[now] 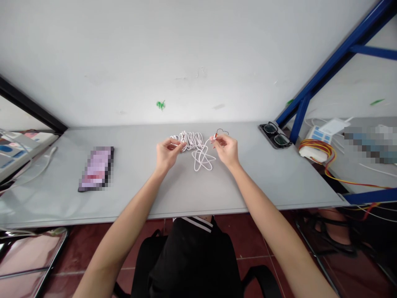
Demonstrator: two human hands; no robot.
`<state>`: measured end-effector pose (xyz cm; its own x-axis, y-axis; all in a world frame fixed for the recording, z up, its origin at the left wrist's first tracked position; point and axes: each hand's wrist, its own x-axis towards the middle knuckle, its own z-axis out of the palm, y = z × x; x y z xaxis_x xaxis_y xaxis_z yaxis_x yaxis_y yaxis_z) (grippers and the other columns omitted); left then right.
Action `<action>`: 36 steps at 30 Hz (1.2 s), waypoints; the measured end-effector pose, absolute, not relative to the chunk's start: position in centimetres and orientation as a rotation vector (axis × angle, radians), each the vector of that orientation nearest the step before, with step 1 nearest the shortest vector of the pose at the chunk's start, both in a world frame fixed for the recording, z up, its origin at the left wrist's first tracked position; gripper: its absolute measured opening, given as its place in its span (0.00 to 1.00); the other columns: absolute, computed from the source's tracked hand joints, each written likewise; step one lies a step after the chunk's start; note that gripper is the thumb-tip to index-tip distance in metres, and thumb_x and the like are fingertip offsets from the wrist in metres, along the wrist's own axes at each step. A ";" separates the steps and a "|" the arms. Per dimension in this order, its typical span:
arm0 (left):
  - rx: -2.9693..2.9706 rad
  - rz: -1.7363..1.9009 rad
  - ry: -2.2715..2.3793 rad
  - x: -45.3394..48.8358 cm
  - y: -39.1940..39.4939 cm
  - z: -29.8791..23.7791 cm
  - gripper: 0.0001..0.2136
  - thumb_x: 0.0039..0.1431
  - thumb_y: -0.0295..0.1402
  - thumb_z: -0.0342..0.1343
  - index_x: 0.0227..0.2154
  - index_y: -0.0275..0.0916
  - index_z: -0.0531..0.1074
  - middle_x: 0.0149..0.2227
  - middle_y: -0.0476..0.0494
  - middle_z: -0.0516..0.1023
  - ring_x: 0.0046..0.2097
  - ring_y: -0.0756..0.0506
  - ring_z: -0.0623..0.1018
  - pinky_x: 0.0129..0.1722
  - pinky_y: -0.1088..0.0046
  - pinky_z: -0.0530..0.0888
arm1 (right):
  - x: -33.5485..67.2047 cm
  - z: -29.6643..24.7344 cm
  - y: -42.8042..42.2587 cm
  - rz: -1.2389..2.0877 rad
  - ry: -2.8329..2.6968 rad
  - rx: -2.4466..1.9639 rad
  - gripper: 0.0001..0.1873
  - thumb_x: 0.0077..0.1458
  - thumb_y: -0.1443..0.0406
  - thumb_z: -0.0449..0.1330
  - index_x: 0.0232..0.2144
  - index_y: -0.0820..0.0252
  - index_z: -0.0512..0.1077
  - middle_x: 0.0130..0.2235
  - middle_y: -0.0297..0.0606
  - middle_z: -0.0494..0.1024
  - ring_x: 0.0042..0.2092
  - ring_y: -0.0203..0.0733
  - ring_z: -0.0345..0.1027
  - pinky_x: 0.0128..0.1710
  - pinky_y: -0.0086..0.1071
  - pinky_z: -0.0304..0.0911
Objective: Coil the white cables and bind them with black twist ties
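Observation:
A white cord, wound into a bundle of many side-by-side loops (194,140), lies on the grey table toward the wall. My left hand (168,154) has its thumb and fingers pinched on the bundle's left end. Between thumb and fingertips, my right hand (227,150) grips the free end of the same cord. A small orange-red bit (216,135) and a thin dark wire (222,130) show by those fingertips; how they join the cord is too small to tell. Slack loops (204,160) of the cord rest on the table between both hands.
A phone-like object (96,169), pixelated, lies at left. Eyeglasses (276,134) sit on a dark tray (269,140) at right, beside a blue frame (299,118). Beyond it is a coil of red and yellow wire (321,147). The wall (198,91) bounds the table's back.

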<state>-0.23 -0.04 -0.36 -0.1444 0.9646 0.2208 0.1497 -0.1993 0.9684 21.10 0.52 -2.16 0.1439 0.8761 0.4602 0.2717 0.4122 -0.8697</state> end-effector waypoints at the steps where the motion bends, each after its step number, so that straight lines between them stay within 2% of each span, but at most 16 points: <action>1: 1.386 1.423 1.327 -0.2 0.0 -0.4 0.14 0.42 0.40 0.68 0.20 0.38 0.70 0.17 0.50 0.73 0.22 0.51 0.74 0.21 0.77 0.66 | 21.1 -2.1 0.5 0.605 -1.396 -1.108 0.19 0.52 0.48 0.62 0.24 0.57 0.72 0.25 0.35 0.74 0.25 0.37 0.68 0.27 0.33 0.65; 12: 1.382 1.450 1.315 -0.2 0.1 -0.6 0.14 0.42 0.41 0.68 0.20 0.38 0.70 0.17 0.51 0.71 0.21 0.52 0.71 0.20 0.76 0.65 | 21.2 -2.2 0.5 0.588 -1.407 -1.090 0.17 0.53 0.50 0.63 0.25 0.57 0.74 0.27 0.35 0.77 0.25 0.36 0.68 0.28 0.33 0.65; 18: 1.415 1.564 1.147 -0.1 0.2 -0.7 0.17 0.39 0.40 0.70 0.18 0.37 0.67 0.20 0.51 0.71 0.23 0.53 0.71 0.22 0.76 0.66 | 21.1 -2.0 0.4 0.587 -1.407 -1.027 0.15 0.52 0.52 0.64 0.26 0.57 0.75 0.29 0.34 0.78 0.26 0.35 0.68 0.28 0.32 0.65; 23: 1.445 1.628 1.080 -0.1 0.5 -1.0 0.16 0.40 0.38 0.70 0.18 0.36 0.68 0.21 0.51 0.71 0.23 0.54 0.70 0.22 0.78 0.66 | 21.1 -2.1 0.5 0.615 -1.361 -0.989 0.16 0.52 0.51 0.64 0.26 0.57 0.74 0.29 0.34 0.78 0.27 0.35 0.70 0.27 0.32 0.68; 27: 1.532 1.725 1.097 -0.3 0.8 -0.7 0.14 0.41 0.35 0.70 0.18 0.37 0.69 0.24 0.49 0.72 0.26 0.53 0.72 0.22 0.79 0.66 | 21.0 -1.6 0.5 0.721 -1.268 -0.938 0.15 0.52 0.52 0.65 0.27 0.57 0.72 0.27 0.33 0.77 0.25 0.34 0.71 0.24 0.29 0.67; 29: 1.527 1.684 1.119 -0.3 0.8 -0.4 0.13 0.42 0.36 0.69 0.18 0.37 0.69 0.21 0.51 0.71 0.23 0.54 0.71 0.20 0.79 0.65 | 21.1 -1.0 0.4 0.772 -1.243 -0.923 0.15 0.51 0.52 0.66 0.27 0.57 0.72 0.27 0.33 0.78 0.25 0.34 0.72 0.24 0.28 0.67; 32: 1.457 1.526 1.117 -0.3 0.8 0.0 0.14 0.45 0.40 0.68 0.20 0.37 0.70 0.17 0.52 0.70 0.18 0.54 0.69 0.17 0.78 0.65 | 21.6 0.1 0.5 0.898 -1.289 -0.886 0.14 0.48 0.54 0.68 0.31 0.56 0.74 0.33 0.36 0.81 0.28 0.35 0.74 0.25 0.28 0.68; 36: 1.383 1.438 1.016 -0.7 0.7 0.2 0.16 0.44 0.43 0.68 0.21 0.36 0.72 0.20 0.47 0.76 0.21 0.51 0.75 0.23 0.75 0.73 | 22.8 1.2 1.3 1.250 -1.360 -0.795 0.14 0.48 0.56 0.67 0.36 0.56 0.77 0.40 0.40 0.82 0.33 0.38 0.77 0.30 0.32 0.72</action>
<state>-0.68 0.70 0.25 -0.0017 0.9580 0.2867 -0.0503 -0.2864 0.9568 22.77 1.27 1.18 -0.2034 0.9436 0.2612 -0.1807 0.2260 -0.9572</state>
